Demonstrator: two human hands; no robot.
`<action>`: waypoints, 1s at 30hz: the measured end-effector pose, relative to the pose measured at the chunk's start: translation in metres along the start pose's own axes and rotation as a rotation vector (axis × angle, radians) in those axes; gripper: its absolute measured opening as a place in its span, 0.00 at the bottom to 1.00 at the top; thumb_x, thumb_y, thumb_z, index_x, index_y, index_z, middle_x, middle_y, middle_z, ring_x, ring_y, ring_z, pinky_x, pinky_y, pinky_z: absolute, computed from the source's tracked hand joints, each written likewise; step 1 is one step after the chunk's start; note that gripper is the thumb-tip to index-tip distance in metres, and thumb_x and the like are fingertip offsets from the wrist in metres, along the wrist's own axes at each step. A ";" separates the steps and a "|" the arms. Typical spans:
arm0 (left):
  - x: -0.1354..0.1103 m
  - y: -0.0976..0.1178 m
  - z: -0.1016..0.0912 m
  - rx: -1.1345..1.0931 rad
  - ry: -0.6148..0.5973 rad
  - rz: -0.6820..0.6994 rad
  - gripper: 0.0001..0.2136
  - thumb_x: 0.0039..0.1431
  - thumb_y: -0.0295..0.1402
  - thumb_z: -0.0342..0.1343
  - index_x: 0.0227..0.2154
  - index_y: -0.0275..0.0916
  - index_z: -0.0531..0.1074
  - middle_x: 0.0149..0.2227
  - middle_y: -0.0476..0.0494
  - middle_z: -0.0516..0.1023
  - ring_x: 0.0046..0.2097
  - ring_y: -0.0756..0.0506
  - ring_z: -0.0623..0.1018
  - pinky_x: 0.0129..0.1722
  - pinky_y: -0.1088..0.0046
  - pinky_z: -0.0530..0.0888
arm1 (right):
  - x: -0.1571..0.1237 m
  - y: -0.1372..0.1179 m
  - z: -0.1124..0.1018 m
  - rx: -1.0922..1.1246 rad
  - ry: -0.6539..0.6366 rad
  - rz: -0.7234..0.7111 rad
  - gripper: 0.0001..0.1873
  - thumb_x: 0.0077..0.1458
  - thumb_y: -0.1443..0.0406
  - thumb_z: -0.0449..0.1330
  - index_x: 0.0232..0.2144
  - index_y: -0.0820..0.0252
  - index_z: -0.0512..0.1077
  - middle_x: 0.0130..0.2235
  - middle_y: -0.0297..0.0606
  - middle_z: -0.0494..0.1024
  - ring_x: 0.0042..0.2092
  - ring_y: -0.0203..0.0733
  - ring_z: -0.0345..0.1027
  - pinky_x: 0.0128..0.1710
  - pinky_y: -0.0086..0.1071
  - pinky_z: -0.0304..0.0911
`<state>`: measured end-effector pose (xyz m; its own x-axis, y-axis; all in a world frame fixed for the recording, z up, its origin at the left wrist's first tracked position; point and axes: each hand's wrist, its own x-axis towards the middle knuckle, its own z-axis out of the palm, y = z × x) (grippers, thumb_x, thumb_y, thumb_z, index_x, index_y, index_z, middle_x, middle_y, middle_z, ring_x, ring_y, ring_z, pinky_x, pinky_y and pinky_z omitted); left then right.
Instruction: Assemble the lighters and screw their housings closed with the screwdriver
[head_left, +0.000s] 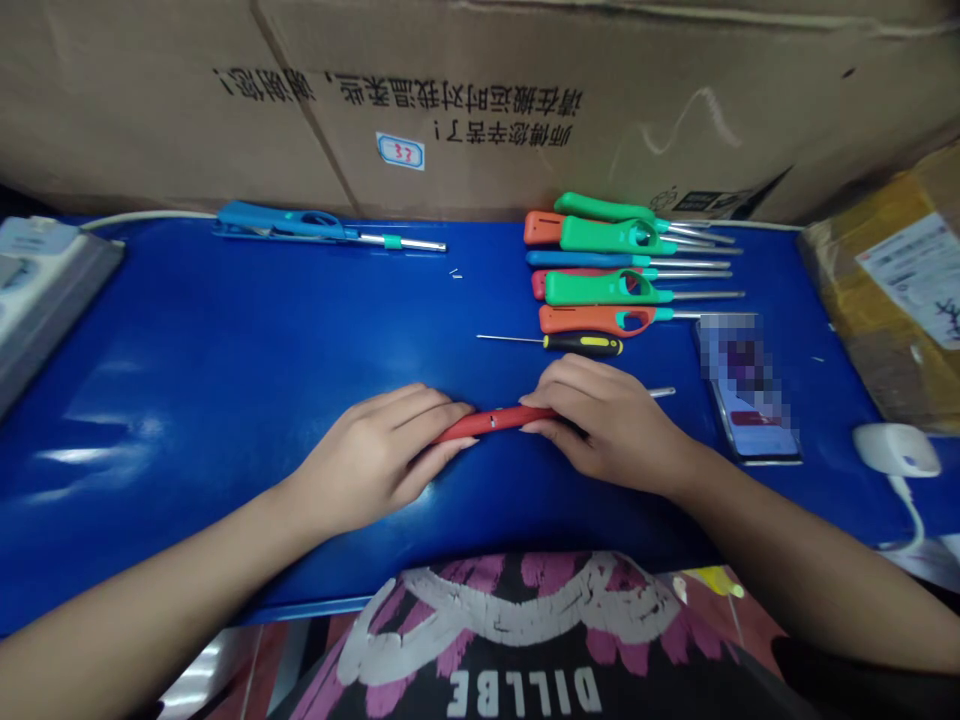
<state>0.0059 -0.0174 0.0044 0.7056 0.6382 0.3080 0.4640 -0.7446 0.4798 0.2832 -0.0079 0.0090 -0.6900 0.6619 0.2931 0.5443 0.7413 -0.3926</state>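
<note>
A red long-nosed lighter [491,421] lies across the middle of the blue table [225,370], its metal tip sticking out to the right. My left hand [379,452] is closed round its left end. My right hand [607,420] is closed over its right part. Just behind my right hand lies a small black and yellow screwdriver [570,343]. Behind that is a pile of several green, orange, blue and red lighters [607,265].
A single blue lighter [300,224] lies at the back left. A phone [750,385] rests right of my hands, with a white scanner [896,448] and a taped parcel [892,290] beyond. Cardboard boxes [480,100] wall the back. A grey box [37,290] sits far left.
</note>
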 end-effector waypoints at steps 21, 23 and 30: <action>0.001 -0.006 -0.009 -0.035 0.013 -0.014 0.12 0.68 0.29 0.55 0.49 0.29 0.75 0.43 0.35 0.80 0.41 0.43 0.78 0.41 0.66 0.75 | 0.001 0.003 -0.007 -0.102 -0.004 0.067 0.12 0.66 0.60 0.59 0.36 0.63 0.75 0.34 0.39 0.76 0.38 0.45 0.67 0.39 0.41 0.58; 0.003 -0.003 -0.009 -0.115 0.011 -0.078 0.11 0.68 0.30 0.56 0.48 0.30 0.77 0.42 0.37 0.81 0.40 0.44 0.78 0.41 0.68 0.75 | 0.002 0.003 -0.008 -0.097 -0.010 0.067 0.12 0.66 0.60 0.59 0.36 0.62 0.76 0.34 0.39 0.77 0.39 0.45 0.67 0.41 0.42 0.58; 0.013 0.004 -0.009 -0.978 -0.023 -0.811 0.15 0.65 0.43 0.59 0.43 0.36 0.82 0.25 0.47 0.81 0.19 0.54 0.69 0.17 0.81 0.69 | 0.002 -0.001 -0.008 -0.088 -0.055 -0.007 0.22 0.67 0.54 0.58 0.55 0.62 0.72 0.49 0.43 0.80 0.49 0.48 0.69 0.51 0.43 0.58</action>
<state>0.0124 -0.0104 0.0174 0.4194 0.8305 -0.3666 0.1846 0.3173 0.9302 0.2848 -0.0062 0.0172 -0.7179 0.6510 0.2467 0.5773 0.7547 -0.3116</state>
